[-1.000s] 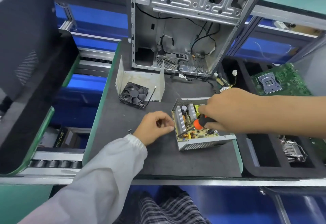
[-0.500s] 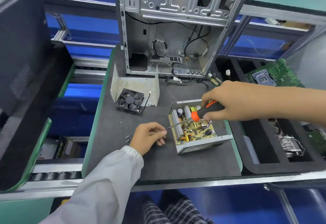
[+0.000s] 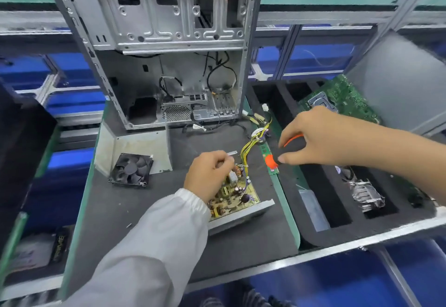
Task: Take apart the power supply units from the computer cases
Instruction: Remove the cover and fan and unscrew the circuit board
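Two hands are over the dark mat (image 3: 135, 212) right now. The left hand (image 3: 207, 177), in a white sleeve (image 3: 144, 246), has its fingers curled down onto the top of the circuit board (image 3: 231, 196) of the opened power supply (image 3: 241, 212), gripping something on the board's far edge, though I can't tell exactly which part. The right hand (image 3: 321, 137) pinches an orange and black screwdriver (image 3: 277, 155) by the handle, hovering over the mat's green right edge, just beside a small green strip of board (image 3: 271, 166). The power supply sits near the front of the mat, its metal tray tilted, with yellow wires (image 3: 253, 145) running up from it toward the computer case (image 3: 154, 48). That case stands upright at the back of the mat, side open. A black fan (image 3: 130, 169) leans against a bent metal cover (image 3: 135, 145) to the left. Over on the right, a black foam tray (image 3: 321, 200) holds a green motherboard (image 3: 342, 99) and a metal heatsink (image 3: 366, 195).
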